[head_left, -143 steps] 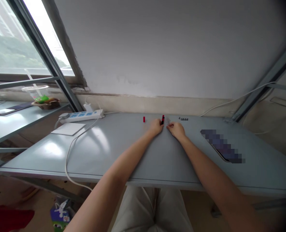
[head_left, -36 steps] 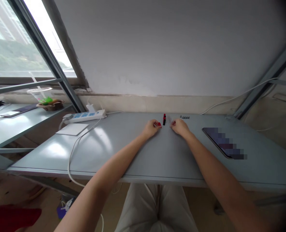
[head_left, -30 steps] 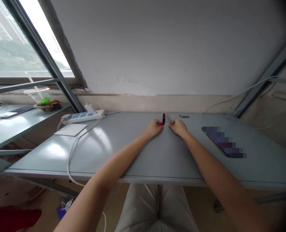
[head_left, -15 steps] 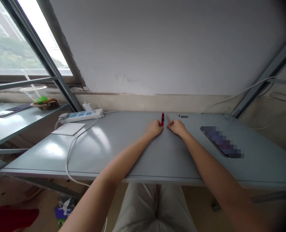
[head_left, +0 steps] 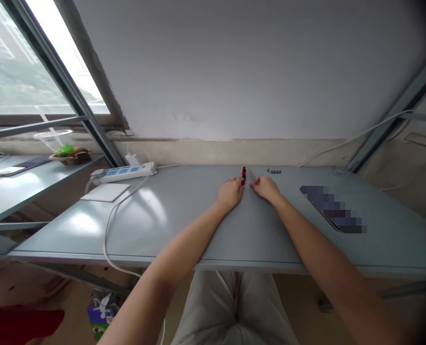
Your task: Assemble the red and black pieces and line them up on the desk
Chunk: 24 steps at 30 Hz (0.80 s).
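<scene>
While the left hand point(head_left: 230, 192) touches red pieces point(head_left: 242, 182), a phone point(head_left: 331, 209) lies apart.

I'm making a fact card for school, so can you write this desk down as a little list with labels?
Left hand: touching the red and black row
Right hand: at the clear item; grip unclear
Small dark pieces: beyond the right hand
Phone: right side, screen blurred
Power strip: back left, white

Pale grey-beige trousers point(head_left: 207, 311), softly creased and matte, show at the near side. The left forearm point(head_left: 184, 254) and right forearm point(head_left: 317, 244) are bare, as are the left hand point(head_left: 230, 193) and right hand point(head_left: 266, 188).
</scene>
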Each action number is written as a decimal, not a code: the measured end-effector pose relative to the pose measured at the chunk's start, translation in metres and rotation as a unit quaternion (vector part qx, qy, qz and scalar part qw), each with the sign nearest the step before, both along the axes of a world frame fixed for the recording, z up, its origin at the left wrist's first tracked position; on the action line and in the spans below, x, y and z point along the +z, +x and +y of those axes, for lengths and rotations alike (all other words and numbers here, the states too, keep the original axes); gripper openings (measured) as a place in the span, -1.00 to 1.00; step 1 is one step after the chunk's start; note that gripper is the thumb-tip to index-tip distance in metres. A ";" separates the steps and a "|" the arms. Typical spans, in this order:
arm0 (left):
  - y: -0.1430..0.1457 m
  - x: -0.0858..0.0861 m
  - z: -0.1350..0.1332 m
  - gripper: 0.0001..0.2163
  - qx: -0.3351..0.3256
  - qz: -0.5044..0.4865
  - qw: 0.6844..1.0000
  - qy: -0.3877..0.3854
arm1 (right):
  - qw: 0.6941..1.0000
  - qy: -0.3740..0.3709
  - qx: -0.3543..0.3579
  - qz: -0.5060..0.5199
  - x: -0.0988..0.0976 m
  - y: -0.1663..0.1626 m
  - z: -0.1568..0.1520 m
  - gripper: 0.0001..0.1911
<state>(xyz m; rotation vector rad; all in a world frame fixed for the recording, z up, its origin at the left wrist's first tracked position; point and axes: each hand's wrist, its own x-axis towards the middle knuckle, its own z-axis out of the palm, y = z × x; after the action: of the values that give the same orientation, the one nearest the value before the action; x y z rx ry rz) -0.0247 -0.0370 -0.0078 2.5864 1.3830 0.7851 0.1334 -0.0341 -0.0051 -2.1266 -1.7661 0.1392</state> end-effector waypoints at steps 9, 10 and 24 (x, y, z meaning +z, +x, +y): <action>-0.006 0.000 0.010 -0.85 0.016 -0.132 0.991 -0.007 | 1.000 0.005 -0.007 0.008 0.000 0.000 0.000 -0.78; -0.006 0.000 0.012 -0.86 0.019 -0.146 0.989 -0.006 | 1.000 0.005 -0.004 0.009 0.001 0.000 -0.001 -0.79; -0.005 0.012 0.014 -0.87 0.051 -0.260 0.963 -0.049 | 0.995 -0.043 0.016 -0.087 0.024 -0.012 -0.017 -0.80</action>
<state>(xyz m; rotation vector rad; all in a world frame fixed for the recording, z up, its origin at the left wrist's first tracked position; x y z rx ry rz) -0.0300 -0.0234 0.0038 2.0335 1.3442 1.2611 0.1218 -0.0514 0.0187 -2.2328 -1.9246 0.0389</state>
